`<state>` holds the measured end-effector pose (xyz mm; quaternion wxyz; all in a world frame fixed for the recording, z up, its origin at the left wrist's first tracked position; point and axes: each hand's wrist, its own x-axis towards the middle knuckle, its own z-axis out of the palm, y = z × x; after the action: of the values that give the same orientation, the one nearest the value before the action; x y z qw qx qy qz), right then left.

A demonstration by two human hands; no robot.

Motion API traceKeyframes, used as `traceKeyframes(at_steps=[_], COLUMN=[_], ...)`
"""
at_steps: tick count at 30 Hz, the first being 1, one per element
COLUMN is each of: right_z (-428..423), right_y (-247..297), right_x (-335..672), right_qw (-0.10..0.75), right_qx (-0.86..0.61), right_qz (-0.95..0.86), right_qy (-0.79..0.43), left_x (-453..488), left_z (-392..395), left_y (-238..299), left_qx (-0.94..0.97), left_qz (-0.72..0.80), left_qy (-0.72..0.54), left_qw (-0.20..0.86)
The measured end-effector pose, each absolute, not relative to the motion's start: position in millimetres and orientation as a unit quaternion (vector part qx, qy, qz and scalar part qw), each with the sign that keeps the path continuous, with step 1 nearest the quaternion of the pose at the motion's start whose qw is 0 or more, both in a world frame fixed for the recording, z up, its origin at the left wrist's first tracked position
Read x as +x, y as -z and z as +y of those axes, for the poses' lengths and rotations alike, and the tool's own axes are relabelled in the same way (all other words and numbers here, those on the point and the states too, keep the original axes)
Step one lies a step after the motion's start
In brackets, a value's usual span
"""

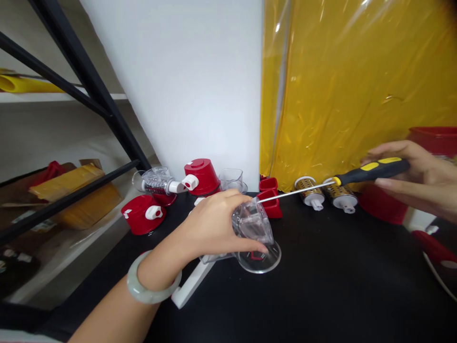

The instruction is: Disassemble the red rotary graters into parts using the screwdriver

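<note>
My left hand (217, 224), a pale bangle on its wrist, is closed around a clear plastic grater part (254, 223), with the thumb at its lower edge. A clear round base (260, 259) shows just below it on the black table. My right hand (424, 174) grips the end of a screwdriver (371, 171) with a black and yellow handle. The screwdriver's shaft slants down leftward, and its tip meets the upper edge of the clear part; whether it touches a screw is hidden. A white crank handle (194, 282) lies under my left forearm.
Two metal grater drums (310, 193) lie at the back right. Red grater bodies (202, 176) and another drum (157, 181) stand at the back left. Small red pieces (269, 202) are behind the clear part. A black-framed shelf (107, 114) borders the left; yellow plastic sheeting (350, 85) hangs behind.
</note>
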<state>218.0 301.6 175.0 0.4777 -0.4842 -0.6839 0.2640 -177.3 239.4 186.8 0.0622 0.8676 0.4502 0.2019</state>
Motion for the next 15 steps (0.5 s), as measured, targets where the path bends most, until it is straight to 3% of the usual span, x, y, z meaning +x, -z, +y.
traceKeyframes(at_steps=[3, 7, 10, 15], right_z=[300.7, 305.6, 305.2, 302.6], right_y=[-178.1, -175.9, -173.0, -171.7], right_x=[210.7, 210.5, 212.5, 206.5], right_qw=[0.424, 0.394, 0.474, 0.608], right_qx=[-0.517, -0.56, -0.492, -0.35], right_qz=[-0.672, -0.699, -0.705, -0.644], right_qy=[-0.317, -0.206, -0.192, -0.307], left_x=[-175.9, -174.5, -175.6, -177.8], left_z=[238.3, 236.5, 236.7, 239.0], left_y=[-187.6, -190.5, -191.8, -190.2], left_qx=[0.867, 0.864, 0.862, 0.862], left_qz=[0.458, 0.467, 0.471, 0.465], left_qy=[-0.189, -0.167, -0.175, -0.195], left_qw=[0.062, 0.08, 0.071, 0.058])
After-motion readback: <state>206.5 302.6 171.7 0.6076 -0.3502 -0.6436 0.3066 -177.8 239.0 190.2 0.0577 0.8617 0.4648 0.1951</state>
